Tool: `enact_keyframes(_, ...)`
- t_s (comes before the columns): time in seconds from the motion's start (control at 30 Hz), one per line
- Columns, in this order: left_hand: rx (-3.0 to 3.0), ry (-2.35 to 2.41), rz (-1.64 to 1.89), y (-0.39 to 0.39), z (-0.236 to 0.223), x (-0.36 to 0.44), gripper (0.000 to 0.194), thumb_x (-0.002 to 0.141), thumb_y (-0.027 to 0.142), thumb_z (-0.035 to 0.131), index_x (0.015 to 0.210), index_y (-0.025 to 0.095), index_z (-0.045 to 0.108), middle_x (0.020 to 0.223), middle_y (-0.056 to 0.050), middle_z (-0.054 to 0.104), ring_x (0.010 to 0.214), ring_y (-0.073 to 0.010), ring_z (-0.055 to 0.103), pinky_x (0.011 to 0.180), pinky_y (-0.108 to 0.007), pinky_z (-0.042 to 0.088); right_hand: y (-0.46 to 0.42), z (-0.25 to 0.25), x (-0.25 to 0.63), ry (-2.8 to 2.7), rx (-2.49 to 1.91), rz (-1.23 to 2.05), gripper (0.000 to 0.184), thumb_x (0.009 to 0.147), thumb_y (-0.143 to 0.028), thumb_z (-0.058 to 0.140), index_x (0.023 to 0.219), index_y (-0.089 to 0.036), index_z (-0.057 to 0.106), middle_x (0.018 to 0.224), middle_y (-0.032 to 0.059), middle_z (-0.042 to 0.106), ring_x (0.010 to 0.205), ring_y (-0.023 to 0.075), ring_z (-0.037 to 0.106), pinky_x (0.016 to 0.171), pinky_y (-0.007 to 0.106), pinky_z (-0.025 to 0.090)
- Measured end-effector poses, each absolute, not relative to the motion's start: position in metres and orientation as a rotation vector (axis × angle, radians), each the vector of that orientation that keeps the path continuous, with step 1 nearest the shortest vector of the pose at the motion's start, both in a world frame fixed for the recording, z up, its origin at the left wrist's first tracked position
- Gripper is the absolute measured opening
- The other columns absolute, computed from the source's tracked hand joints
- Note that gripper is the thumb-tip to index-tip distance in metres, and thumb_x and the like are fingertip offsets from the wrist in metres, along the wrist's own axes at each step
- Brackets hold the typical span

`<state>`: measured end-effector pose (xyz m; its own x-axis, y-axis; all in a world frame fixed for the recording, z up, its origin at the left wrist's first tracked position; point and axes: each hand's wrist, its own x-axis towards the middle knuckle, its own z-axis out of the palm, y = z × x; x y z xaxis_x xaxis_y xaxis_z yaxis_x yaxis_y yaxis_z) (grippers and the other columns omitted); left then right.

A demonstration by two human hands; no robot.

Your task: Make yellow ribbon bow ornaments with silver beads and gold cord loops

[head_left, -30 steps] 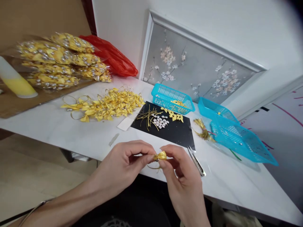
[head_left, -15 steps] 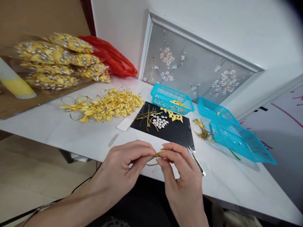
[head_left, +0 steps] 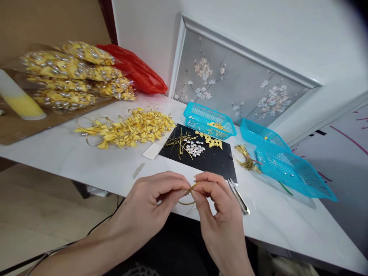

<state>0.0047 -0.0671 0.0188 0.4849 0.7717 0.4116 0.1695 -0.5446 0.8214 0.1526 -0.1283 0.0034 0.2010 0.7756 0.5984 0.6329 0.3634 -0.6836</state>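
Observation:
Over the table's front edge, my left hand [head_left: 156, 199] pinches a gold cord [head_left: 186, 203] between thumb and forefinger. My right hand [head_left: 220, 214] pinches the same cord, its fingertips almost touching the left ones. The cord loops down below the fingertips; the part inside the pinch is hidden. Beyond my hands, a black mat [head_left: 214, 161] carries loose gold cords [head_left: 179, 142], silver heart-shaped beads [head_left: 195, 148] and yellow petal-shaped pieces [head_left: 214, 143]. Small metal snips [head_left: 239, 197] lie just right of my right hand.
A heap of yellow flower pieces [head_left: 135, 126] lies left of the mat. Bagged yellow bunches [head_left: 63, 76] and a red plastic bag [head_left: 132, 69] stand behind it. Blue baskets [head_left: 211, 115] and blue trays [head_left: 299, 172] line the back and right, near a gold cord bundle [head_left: 247, 159].
My right fingertips have moved slightly closer to the left ones, and the cord's crossed ends have shifted in the pinch. Its lower loop shows a little more.

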Motion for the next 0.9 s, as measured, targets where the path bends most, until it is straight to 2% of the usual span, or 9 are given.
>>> enact_keyframes(0.2, 1.758, 0.738, 0.903, -0.070, 0.022, 0.004, 0.017, 0.083, 0.011, 0.063, 0.088, 0.023, 0.074, 0.090, 0.002, 0.074, 0.082, -0.0135, 0.069, 0.072, -0.018, 0.056, -0.130, 0.010, 0.156, -1.529, -1.327, 0.172, 0.017, 0.090, -0.010, 0.054, 0.086, -0.022, 0.067, 0.100, 0.0057, 0.064, 0.090, 0.0161, 0.065, 0.071, 0.025, 0.055)
enact_keyframes(0.33, 1.846, 0.768, 0.951, -0.071, 0.023, 0.004, 0.019, 0.080, 0.006, 0.063, 0.087, 0.021, 0.072, 0.089, 0.002, 0.074, 0.080, -0.0122, 0.069, 0.070, -0.017, 0.054, -0.132, 0.014, 0.158, -1.560, -1.352, 0.218, 0.018, 0.091, -0.010, 0.053, 0.084, -0.021, 0.066, 0.101, 0.0054, 0.064, 0.090, 0.0150, 0.065, 0.071, 0.023, 0.055)
enact_keyframes(0.57, 2.069, 0.764, 1.020, -0.067, 0.018, 0.004, 0.022, 0.086, 0.006, 0.057, 0.086, 0.021, 0.073, 0.089, 0.002, 0.075, 0.080, -0.0103, 0.068, 0.073, -0.017, 0.053, -0.131, 0.019, 0.159, -1.602, -1.357, 0.242, 0.019, 0.091, -0.009, 0.052, 0.082, -0.019, 0.064, 0.097, 0.0048, 0.064, 0.087, 0.0137, 0.065, 0.074, 0.023, 0.054)
enact_keyframes(0.9, 1.871, 0.827, 0.918, -0.064, 0.022, 0.007, 0.022, 0.082, 0.008, 0.055, 0.077, 0.020, 0.073, 0.077, 0.002, 0.074, 0.071, -0.0121, 0.067, 0.065, -0.019, 0.051, -0.129, 0.023, 0.155, -1.619, -1.369, 0.179, 0.019, 0.089, -0.006, 0.051, 0.080, -0.018, 0.061, 0.093, 0.0040, 0.062, 0.083, 0.0122, 0.065, 0.073, 0.022, 0.054)
